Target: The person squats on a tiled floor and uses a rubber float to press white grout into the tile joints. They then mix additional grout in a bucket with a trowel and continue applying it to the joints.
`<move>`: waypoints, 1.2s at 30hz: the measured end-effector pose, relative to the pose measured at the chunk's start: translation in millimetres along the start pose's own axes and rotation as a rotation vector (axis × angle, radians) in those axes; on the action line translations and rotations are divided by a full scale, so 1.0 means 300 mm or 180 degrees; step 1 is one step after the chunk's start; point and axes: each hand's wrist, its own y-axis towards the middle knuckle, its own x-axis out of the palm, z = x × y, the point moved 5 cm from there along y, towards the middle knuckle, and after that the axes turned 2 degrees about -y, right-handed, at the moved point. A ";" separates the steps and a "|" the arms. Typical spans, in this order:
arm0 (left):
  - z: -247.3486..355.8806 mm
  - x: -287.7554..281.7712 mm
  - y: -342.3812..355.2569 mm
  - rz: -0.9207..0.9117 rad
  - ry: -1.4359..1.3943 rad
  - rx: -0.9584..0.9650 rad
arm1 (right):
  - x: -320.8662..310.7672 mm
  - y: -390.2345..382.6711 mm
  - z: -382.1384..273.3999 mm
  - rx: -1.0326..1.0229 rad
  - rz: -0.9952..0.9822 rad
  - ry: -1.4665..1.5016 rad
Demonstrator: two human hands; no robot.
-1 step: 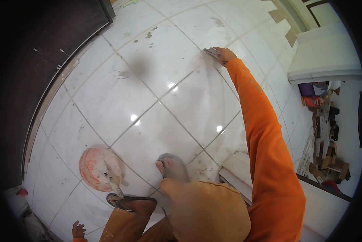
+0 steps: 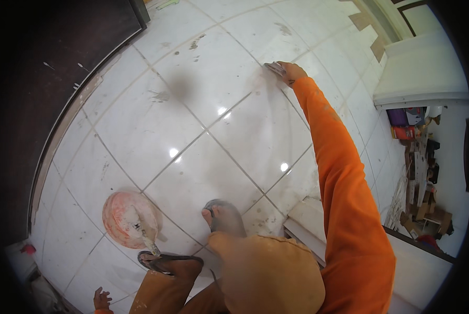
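My right hand (image 2: 291,72), at the end of an outstretched orange sleeve, is closed on a flat greyish pad (image 2: 274,68). The pad touches the white tiled floor (image 2: 255,136) at a joint between tiles, and whether it is a folded rag or a sponge I cannot make out. A faint cloudy smear lies on the tiles around it. At the lower left my left hand (image 2: 102,298) hangs with fingers apart and nothing in them. Nearest to it is a round, pinkish-stained bowl (image 2: 120,209), in which a smeared trowel-like tool (image 2: 148,235) leans over the rim.
My sandalled feet (image 2: 226,220) are on the tiles beside the bowl. A dark door-like panel (image 2: 51,94) stands at the left. To the right are a pale step edge (image 2: 307,220), a white wall base (image 2: 422,73), and cardboard and boxes (image 2: 422,209) beyond an opening.
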 end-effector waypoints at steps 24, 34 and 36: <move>0.231 0.199 -0.032 -0.0422 0.0127 0.0182 | 0.192 -0.441 -0.600 -0.0913 -0.0516 0.0097; 0.303 0.182 -0.096 -0.0358 0.0602 0.0918 | 0.132 -0.302 -0.264 -0.1748 0.1455 0.0802; 0.239 0.192 -0.102 -0.0530 0.0782 0.0892 | 0.245 -0.370 -0.240 -0.2294 0.1485 -0.0472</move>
